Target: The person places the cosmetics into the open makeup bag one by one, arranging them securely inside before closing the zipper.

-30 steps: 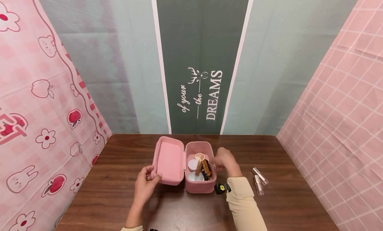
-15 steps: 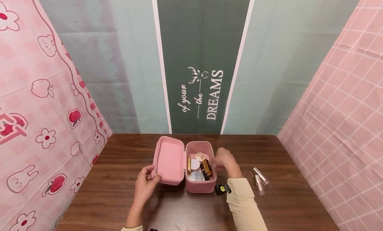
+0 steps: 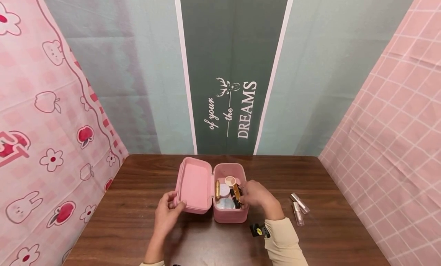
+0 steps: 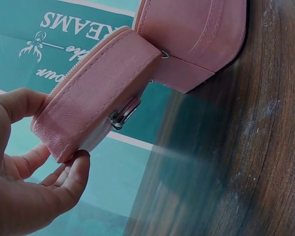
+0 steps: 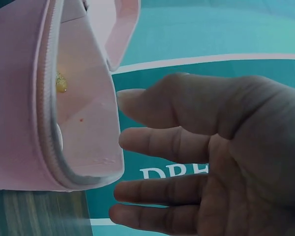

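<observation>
A pink zippered cosmetic case [image 3: 230, 217] stands on the table, its lid [image 3: 194, 185] folded out to the left. My left hand [image 3: 167, 213] grips the lid's near left corner, thumb on the zipper edge and fingers beneath, as the left wrist view shows. At the case's right rim is my right hand [image 3: 260, 196], fingertips over the inside. Its fingers [image 5: 162, 142] look straight and hold nothing in the right wrist view. Inside lie a gold tube [image 3: 217, 189] along the left wall, a round white container [image 3: 224, 190], a small round compact [image 3: 230, 180] and a black tube [image 3: 235, 199].
Two clear lip gloss tubes [image 3: 298, 208] lie on the brown wooden table [image 3: 320, 239], right of the case. A printed green curtain [image 3: 234, 36] hangs behind the table, with pink cloths on both sides. A black wrist camera [image 3: 256, 230] sits on my right wrist.
The gold tube, slanted in the case's middle a second ago, now lies along its left wall. My right hand has shifted nearer to me along the right rim. The left hand stays put.
</observation>
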Demonstrator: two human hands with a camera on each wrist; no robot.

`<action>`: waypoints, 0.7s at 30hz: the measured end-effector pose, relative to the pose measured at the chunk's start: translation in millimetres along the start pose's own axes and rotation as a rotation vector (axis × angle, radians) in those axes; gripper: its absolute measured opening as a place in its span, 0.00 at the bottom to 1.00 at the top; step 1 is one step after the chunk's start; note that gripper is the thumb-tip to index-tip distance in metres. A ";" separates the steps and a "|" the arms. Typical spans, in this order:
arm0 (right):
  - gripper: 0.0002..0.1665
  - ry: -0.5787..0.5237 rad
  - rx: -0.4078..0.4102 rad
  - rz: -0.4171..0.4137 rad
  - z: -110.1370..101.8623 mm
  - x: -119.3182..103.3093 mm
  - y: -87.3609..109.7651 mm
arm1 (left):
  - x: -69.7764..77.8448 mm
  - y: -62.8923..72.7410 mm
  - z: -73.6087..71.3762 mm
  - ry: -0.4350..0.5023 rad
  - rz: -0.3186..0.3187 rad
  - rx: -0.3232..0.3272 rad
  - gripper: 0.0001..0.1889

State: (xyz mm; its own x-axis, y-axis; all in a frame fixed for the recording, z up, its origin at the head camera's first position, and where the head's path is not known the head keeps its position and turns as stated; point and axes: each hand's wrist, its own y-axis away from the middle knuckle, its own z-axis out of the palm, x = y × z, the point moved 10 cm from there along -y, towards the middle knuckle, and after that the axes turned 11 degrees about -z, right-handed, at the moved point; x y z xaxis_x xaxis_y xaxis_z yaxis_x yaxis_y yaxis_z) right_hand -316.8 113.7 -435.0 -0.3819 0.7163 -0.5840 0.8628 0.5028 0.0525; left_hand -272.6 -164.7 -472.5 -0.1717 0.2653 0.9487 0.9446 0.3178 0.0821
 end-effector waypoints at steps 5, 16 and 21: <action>0.14 0.059 0.048 0.045 -2.9 9.2 7.4 | 0.5 -0.4 -0.4 -0.012 0.009 0.002 0.22; 0.27 0.194 0.121 0.136 -19.7 33.2 45.1 | 1.2 1.3 -0.3 -0.020 0.016 -0.003 0.22; 0.27 0.210 0.131 0.133 -24.6 39.2 53.0 | 2.8 1.4 -0.5 -0.023 0.027 -0.001 0.22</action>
State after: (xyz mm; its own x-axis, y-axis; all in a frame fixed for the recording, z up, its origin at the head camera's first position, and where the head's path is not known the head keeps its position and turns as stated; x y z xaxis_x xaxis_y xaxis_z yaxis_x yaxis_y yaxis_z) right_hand -294.1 180.3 -435.2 -0.3106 0.8634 -0.3976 0.9403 0.3403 0.0044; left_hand -271.7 -164.1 -469.6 -0.1523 0.2944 0.9435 0.9493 0.3093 0.0568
